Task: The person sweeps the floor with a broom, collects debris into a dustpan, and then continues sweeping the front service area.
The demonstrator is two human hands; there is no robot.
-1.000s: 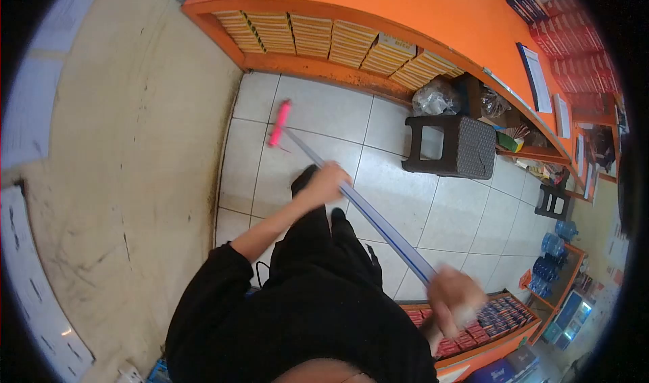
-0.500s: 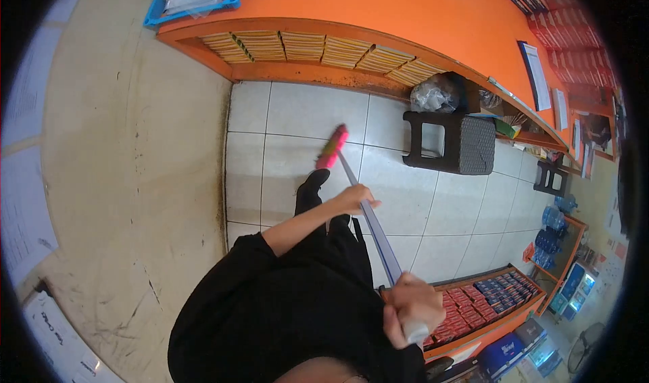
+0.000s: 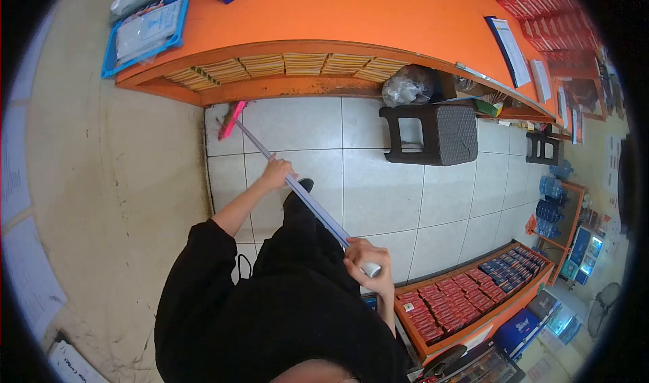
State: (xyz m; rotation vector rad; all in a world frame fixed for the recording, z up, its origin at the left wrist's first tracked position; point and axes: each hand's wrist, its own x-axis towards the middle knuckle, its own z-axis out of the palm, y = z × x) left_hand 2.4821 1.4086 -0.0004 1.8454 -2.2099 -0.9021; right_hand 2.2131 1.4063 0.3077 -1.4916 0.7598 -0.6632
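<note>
A broom with a pale handle (image 3: 314, 207) and a pink head (image 3: 231, 120) slants across the view, its head on the floor tiles near the corner of wall and counter. Partway down the handle, my left hand (image 3: 276, 173) is wrapped round it. My right hand (image 3: 368, 261) grips the handle close to its white top end, in front of my body. One dark shoe (image 3: 302, 185) shows on the tiles beneath the handle.
An orange counter (image 3: 324, 14) with packed shelves runs along the top. Near it stand a dark stool (image 3: 456, 135) and a plastic bag (image 3: 407, 87). A beige wall (image 3: 135, 200) lies left; a box rack (image 3: 466, 295) sits lower right.
The broom head has swung left across the tiles to the corner by the wall. Both hands have moved left and up with the handle, and the view has shifted.
</note>
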